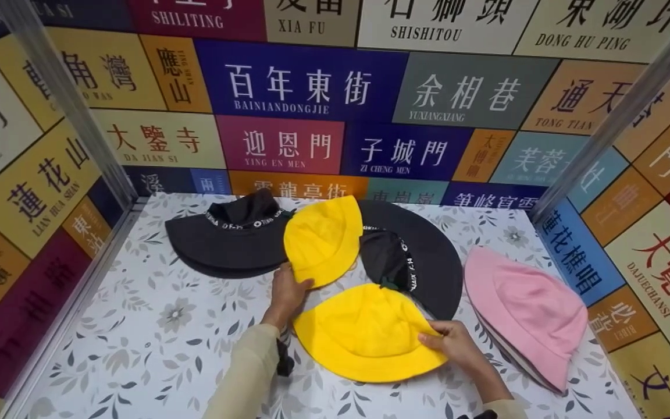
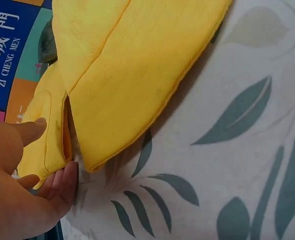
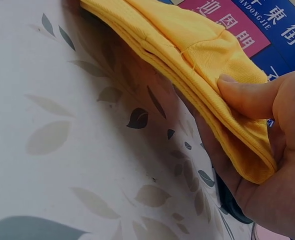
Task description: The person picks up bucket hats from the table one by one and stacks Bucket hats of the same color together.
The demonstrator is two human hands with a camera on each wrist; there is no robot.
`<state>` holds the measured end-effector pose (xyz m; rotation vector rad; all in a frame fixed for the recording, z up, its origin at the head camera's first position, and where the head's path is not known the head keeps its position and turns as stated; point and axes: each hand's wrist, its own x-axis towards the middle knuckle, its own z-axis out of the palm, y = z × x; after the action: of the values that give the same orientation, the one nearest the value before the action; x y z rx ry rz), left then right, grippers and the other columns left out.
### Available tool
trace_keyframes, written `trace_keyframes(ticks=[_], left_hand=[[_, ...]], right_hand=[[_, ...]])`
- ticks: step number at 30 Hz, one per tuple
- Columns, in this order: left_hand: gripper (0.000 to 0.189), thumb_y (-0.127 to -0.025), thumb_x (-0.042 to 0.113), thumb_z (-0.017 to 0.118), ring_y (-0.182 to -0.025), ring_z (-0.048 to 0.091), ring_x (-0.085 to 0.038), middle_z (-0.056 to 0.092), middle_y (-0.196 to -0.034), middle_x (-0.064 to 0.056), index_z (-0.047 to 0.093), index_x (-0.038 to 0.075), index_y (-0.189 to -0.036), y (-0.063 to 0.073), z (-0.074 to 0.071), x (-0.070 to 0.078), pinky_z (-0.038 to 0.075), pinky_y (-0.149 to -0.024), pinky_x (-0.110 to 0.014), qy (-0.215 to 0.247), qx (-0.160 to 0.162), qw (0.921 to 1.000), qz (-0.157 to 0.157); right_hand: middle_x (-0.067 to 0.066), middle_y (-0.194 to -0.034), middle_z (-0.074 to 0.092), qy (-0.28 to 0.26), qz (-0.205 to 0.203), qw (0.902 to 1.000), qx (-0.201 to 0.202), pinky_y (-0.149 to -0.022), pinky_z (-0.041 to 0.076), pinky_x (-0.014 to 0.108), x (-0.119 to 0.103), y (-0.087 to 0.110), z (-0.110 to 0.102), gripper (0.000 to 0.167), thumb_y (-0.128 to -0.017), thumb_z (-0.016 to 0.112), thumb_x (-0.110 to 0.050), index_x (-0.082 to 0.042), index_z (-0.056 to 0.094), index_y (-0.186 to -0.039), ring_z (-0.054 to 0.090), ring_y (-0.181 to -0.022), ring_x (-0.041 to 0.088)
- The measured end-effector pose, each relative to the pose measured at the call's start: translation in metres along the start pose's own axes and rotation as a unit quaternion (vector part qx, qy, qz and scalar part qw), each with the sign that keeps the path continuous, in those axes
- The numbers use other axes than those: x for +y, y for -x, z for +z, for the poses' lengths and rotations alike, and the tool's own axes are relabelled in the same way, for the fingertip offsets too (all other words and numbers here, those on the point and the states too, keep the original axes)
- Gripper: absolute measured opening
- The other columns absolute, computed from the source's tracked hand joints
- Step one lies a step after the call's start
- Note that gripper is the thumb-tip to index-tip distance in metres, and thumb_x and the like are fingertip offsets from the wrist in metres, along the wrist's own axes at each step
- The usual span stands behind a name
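Note:
Two yellow bucket hats lie near the middle of the table. My left hand point(image 1: 289, 294) is at the lower left edge of the farther yellow hat point(image 1: 320, 238). In the left wrist view, its thumb lies over that hat's brim point(image 2: 55, 130) and the fingers curl under the edge. Closer to me, the other yellow hat point(image 1: 370, 331) is pinched at its right brim by my right hand point(image 1: 457, 346). In the right wrist view, the thumb presses on top of the layered brim point(image 3: 197, 95), with the fingers underneath and the edge lifted off the table.
A black brimmed hat point(image 1: 224, 244) with white lettering lies at the back left. Another black hat point(image 1: 434, 250) sits behind the nearer yellow one. To the right is a pink bucket hat point(image 1: 535, 308). Sign-covered panels point(image 1: 300, 81) surround the leaf-patterned table point(image 1: 154, 349).

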<state>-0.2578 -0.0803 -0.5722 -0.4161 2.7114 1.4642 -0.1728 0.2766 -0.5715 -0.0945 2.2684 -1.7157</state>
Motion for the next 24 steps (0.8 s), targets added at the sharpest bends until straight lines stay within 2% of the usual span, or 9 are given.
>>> trace_keyframes(ticks=[3, 7, 13, 19, 22, 24], left_hand=[[0.074, -0.091, 0.020, 0.075, -0.133, 0.048, -0.038, 0.049, -0.139, -0.028, 0.036, -0.006, -0.148, 0.000, 0.003, -0.001, 0.041, -0.115, -0.047, -0.036, -0.001, 0.9993, 0.011], [0.075, -0.090, 0.020, 0.075, -0.130, 0.048, -0.037, 0.052, -0.137, -0.025, 0.037, -0.003, -0.149, -0.003, 0.007, -0.003, 0.040, -0.115, -0.047, -0.033, 0.008, 0.9993, 0.014], [0.066, -0.091, 0.017, 0.073, -0.126, 0.052, -0.036, 0.057, -0.132, -0.022, 0.042, -0.001, -0.146, -0.006, 0.011, -0.003, 0.044, -0.111, -0.047, -0.026, 0.026, 0.9992, -0.019], [0.053, -0.092, 0.007, 0.066, -0.123, 0.059, -0.035, 0.062, -0.130, -0.020, 0.049, -0.002, -0.141, -0.003, 0.010, 0.000, 0.048, -0.108, -0.047, 0.038, 0.024, 0.9989, -0.013], [0.046, -0.092, 0.009, 0.060, -0.116, 0.062, -0.032, 0.065, -0.126, -0.018, 0.053, -0.002, -0.136, -0.001, 0.009, 0.003, 0.051, -0.103, -0.046, 0.091, 0.018, 0.9949, -0.039], [0.046, -0.093, 0.014, 0.056, -0.116, 0.060, -0.030, 0.062, -0.128, -0.018, 0.051, -0.002, -0.136, 0.000, 0.007, 0.005, 0.049, -0.102, -0.045, 0.135, 0.011, 0.9885, -0.067]], right_hand=[[0.017, -0.108, 0.075, 0.002, 0.003, 1.0000, 0.002, -0.073, 0.058, 0.020, 0.000, 0.000, 0.001, 0.042, -0.091, 0.070, -0.007, 0.015, 0.059, -0.126, 0.068, -0.078, 0.004], [0.020, -0.110, 0.074, 0.011, 0.004, 0.9999, 0.011, -0.072, 0.058, 0.020, -0.001, 0.001, 0.003, 0.041, -0.091, 0.070, -0.006, 0.014, 0.059, -0.125, 0.068, -0.077, 0.005], [0.028, -0.116, 0.070, 0.028, 0.000, 0.9995, 0.016, -0.075, 0.057, 0.019, 0.002, -0.001, 0.004, 0.042, -0.090, 0.071, -0.008, 0.014, 0.060, -0.125, 0.067, -0.080, 0.003], [0.029, -0.116, 0.069, 0.035, 0.007, 0.9989, 0.029, -0.074, 0.057, 0.019, 0.003, -0.002, 0.002, 0.042, -0.088, 0.070, -0.006, 0.013, 0.061, -0.125, 0.067, -0.078, 0.004], [0.028, -0.114, 0.070, 0.039, 0.010, 0.9988, 0.028, -0.073, 0.057, 0.020, 0.002, -0.002, 0.001, 0.042, -0.089, 0.071, -0.006, 0.013, 0.061, -0.125, 0.067, -0.077, 0.006], [0.027, -0.113, 0.072, 0.043, 0.015, 0.9985, 0.029, -0.072, 0.057, 0.020, 0.002, -0.002, 0.001, 0.042, -0.089, 0.070, -0.006, 0.012, 0.061, -0.125, 0.067, -0.076, 0.006]])
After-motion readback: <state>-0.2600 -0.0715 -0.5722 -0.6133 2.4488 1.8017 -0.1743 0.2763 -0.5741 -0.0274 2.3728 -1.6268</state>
